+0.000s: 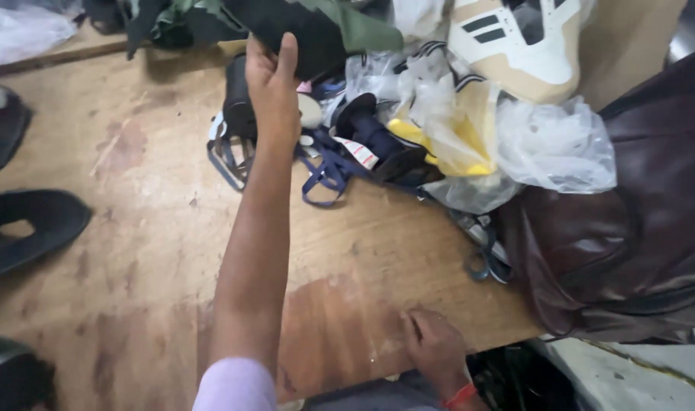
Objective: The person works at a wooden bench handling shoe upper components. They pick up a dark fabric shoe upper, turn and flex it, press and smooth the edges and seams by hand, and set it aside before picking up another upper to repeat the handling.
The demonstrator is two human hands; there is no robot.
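Head view: right hand [436, 346] lies flat on the near edge of the wooden table [157, 228], fingers spread, holding nothing; a red band sits at its wrist. Left hand [275, 84] is stretched well across to the far edge, fingers closed on a black fabric piece [302, 34] that hangs off the dark pile there. That piece looks soft and light, likely floppy and easy to bunch; probably best pinched at its lower edge, where the hand already grips. Just beside the left hand sits a black roll [237, 103] with blue straps [324, 171] tangled around it. Right of that, crumpled clear plastic bags [553, 144] with something yellow inside, and a dark brown leather sheet [636, 228] draped over the right edge. Black shoe-shaped cutouts [28, 228] lie along the left edge. A white and tan shoe upper [526, 49] rests at the far right corner.
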